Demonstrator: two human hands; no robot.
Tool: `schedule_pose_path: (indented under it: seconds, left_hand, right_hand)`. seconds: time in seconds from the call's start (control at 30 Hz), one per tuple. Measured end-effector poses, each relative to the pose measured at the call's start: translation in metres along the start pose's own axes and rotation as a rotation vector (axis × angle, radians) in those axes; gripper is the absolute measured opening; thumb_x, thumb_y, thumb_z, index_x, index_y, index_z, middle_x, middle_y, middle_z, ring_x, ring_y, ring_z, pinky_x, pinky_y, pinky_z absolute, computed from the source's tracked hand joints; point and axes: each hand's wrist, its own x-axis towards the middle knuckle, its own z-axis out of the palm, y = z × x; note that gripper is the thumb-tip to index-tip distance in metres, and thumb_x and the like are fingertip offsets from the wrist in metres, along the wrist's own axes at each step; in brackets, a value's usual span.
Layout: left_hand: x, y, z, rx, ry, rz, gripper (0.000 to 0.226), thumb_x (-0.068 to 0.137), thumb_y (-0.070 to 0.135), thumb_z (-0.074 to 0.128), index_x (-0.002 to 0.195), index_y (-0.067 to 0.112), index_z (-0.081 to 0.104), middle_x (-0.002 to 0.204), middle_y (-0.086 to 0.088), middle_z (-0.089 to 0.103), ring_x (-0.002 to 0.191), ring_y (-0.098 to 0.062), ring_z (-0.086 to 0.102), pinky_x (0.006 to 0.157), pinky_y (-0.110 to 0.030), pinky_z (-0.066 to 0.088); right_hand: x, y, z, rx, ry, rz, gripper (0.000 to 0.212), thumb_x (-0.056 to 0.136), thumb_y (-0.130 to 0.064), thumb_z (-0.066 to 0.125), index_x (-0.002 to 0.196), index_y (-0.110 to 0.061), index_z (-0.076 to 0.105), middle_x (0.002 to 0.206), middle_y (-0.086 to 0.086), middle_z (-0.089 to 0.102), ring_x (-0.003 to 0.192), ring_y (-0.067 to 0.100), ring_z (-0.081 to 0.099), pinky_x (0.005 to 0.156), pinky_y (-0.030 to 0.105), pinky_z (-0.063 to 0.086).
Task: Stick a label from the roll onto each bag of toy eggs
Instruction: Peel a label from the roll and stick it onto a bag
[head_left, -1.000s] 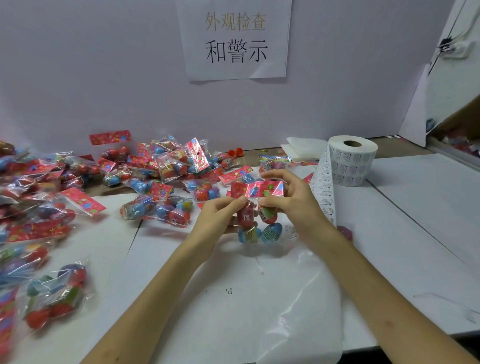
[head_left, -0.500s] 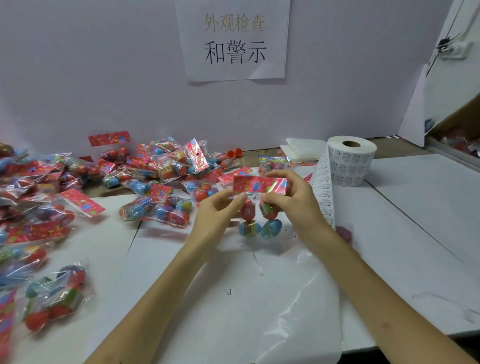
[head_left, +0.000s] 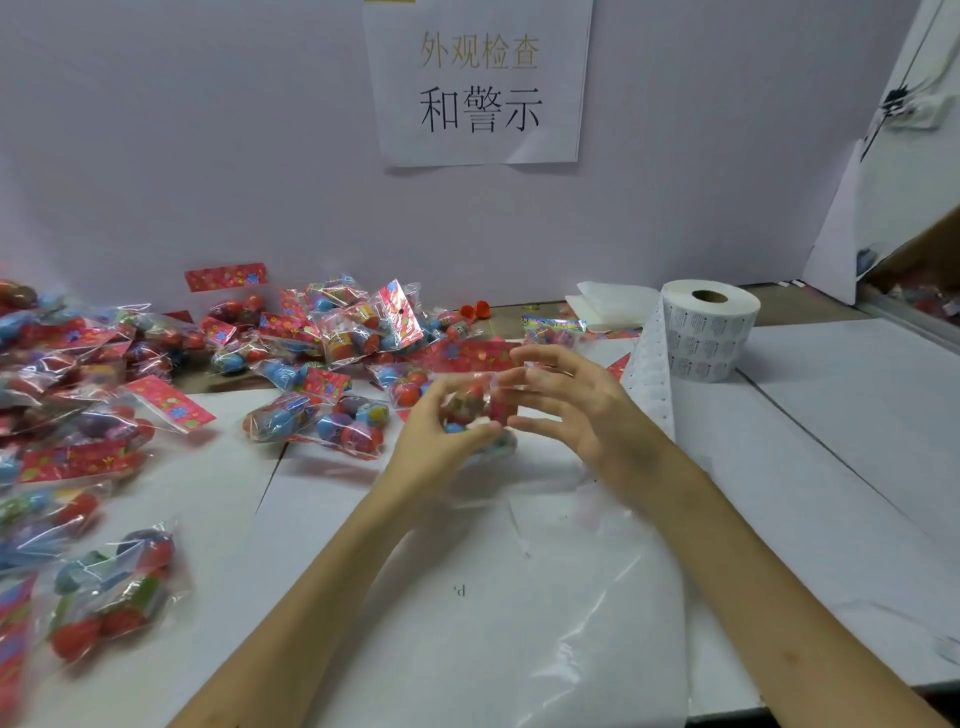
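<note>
We've got the left grip (head_left: 441, 441) clamped round a bag (head_left: 493, 402) above the counter (head_left: 831, 467), centre. The right grip (head_left: 576, 400) is spread apart just beside it, blurred. The papery roll (head_left: 709, 327) stands back right. Watch out: slick, crinkly film over hard round eggs (head_left: 460, 402) could slip from us, or crease as we press.

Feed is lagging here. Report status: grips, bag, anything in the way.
Left grip holds bag of toy eggs, blurred. Right grip beside it, fingers spread. Label roll right, strip trailing behind right wrist. Other bags piled left, apart.
</note>
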Motion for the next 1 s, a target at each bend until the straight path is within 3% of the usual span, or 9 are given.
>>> schedule_pose_path:
  seconds: [0.07, 0.13, 0.23, 0.3, 0.47, 0.6, 0.7, 0.83, 1.0]
  left_hand:
    - [0.007, 0.0, -0.006, -0.104, 0.047, -0.133, 0.042, 0.082, 0.007, 0.082, 0.114, 0.026, 0.062, 0.115, -0.009, 0.072, 0.105, -0.028, 0.072, 0.088, -0.035, 0.061]
    - [0.011, 0.0, -0.01, -0.16, 0.076, -0.208, 0.038, 0.083, 0.01, 0.081, 0.113, 0.023, 0.061, 0.119, -0.013, 0.07, 0.107, -0.031, 0.071, 0.094, -0.042, 0.059]
    - [0.013, 0.0, -0.01, -0.062, 0.109, -0.2, 0.034, 0.084, 0.016, 0.082, 0.108, 0.023, 0.06, 0.117, -0.01, 0.069, 0.103, -0.025, 0.07, 0.08, -0.03, 0.058]
    - [0.012, 0.002, -0.01, 0.005, 0.134, -0.182, 0.037, 0.083, 0.018, 0.083, 0.112, 0.021, 0.06, 0.118, -0.008, 0.068, 0.101, -0.021, 0.068, 0.073, -0.023, 0.055]
    - [0.006, 0.001, -0.006, 0.366, 0.21, 0.026, 0.078, 0.08, 0.019, 0.088, 0.142, 0.018, 0.041, 0.127, 0.0, 0.064, 0.109, -0.018, 0.066, 0.092, -0.033, 0.057]
    - [0.004, 0.0, -0.004, 0.498, 0.257, 0.179, 0.096, 0.081, 0.018, 0.087, 0.157, 0.022, 0.028, 0.147, 0.001, 0.049, 0.128, -0.019, 0.056, 0.11, -0.04, 0.05]
    - [0.005, -0.001, -0.006, 0.63, 0.29, 0.253, 0.094, 0.085, 0.018, 0.085, 0.159, 0.02, 0.026, 0.161, -0.002, 0.033, 0.145, -0.024, 0.04, 0.118, -0.042, 0.041]
    - [0.004, -0.001, -0.002, 0.76, 0.288, 0.266, 0.089, 0.088, 0.016, 0.081, 0.16, 0.021, 0.028, 0.168, -0.001, 0.023, 0.151, -0.026, 0.032, 0.12, -0.043, 0.034]
    - [-0.002, 0.005, -0.001, 0.74, 0.305, 0.459, 0.064, 0.089, 0.013, 0.079, 0.145, 0.015, 0.05, 0.149, -0.007, 0.05, 0.13, -0.028, 0.056, 0.11, -0.044, 0.051]
  right_hand:
    - [0.002, -0.009, -0.008, 0.052, 0.056, -0.066, 0.026, 0.086, -0.02, 0.067, 0.111, -0.016, 0.068, 0.103, 0.009, 0.073, 0.097, 0.022, 0.071, 0.074, 0.027, 0.056]
    - [0.003, -0.018, -0.019, 0.001, 0.3, -0.19, 0.016, 0.085, -0.013, 0.07, 0.098, -0.021, 0.07, 0.092, 0.0, 0.073, 0.085, 0.011, 0.069, 0.068, 0.022, 0.052]
    - [0.002, -0.018, -0.038, -0.347, 0.882, -0.352, 0.029, 0.076, 0.005, 0.073, 0.09, -0.02, 0.068, 0.09, -0.006, 0.069, 0.082, 0.006, 0.062, 0.076, 0.031, 0.053]
    - [0.003, -0.013, -0.044, -0.462, 1.053, -0.305, 0.042, 0.069, 0.005, 0.075, 0.101, -0.021, 0.065, 0.11, 0.0, 0.064, 0.098, 0.013, 0.058, 0.091, 0.039, 0.052]
    - [0.012, -0.004, -0.044, -0.234, 0.932, -0.088, 0.074, 0.068, 0.008, 0.08, 0.127, -0.021, 0.046, 0.127, 0.003, 0.055, 0.1, 0.013, 0.059, 0.078, 0.025, 0.05]
    - [0.013, 0.0, -0.041, -0.207, 0.823, 0.003, 0.067, 0.077, 0.009, 0.074, 0.132, -0.014, 0.046, 0.109, 0.003, 0.064, 0.095, 0.021, 0.066, 0.089, 0.041, 0.056]
    - [0.013, -0.001, -0.038, -0.176, 0.745, 0.088, 0.042, 0.084, 0.006, 0.068, 0.123, -0.009, 0.059, 0.109, 0.016, 0.068, 0.087, 0.026, 0.066, 0.087, 0.048, 0.057]
    - [0.011, -0.001, -0.038, -0.19, 0.663, 0.118, 0.027, 0.09, 0.0, 0.063, 0.116, -0.006, 0.065, 0.106, 0.017, 0.068, 0.087, 0.026, 0.064, 0.066, 0.033, 0.054]
    - [0.011, -0.005, -0.04, -0.031, 0.649, 0.066, 0.019, 0.092, 0.003, 0.06, 0.107, -0.007, 0.067, 0.096, 0.011, 0.068, 0.081, 0.021, 0.064, 0.07, 0.033, 0.054]
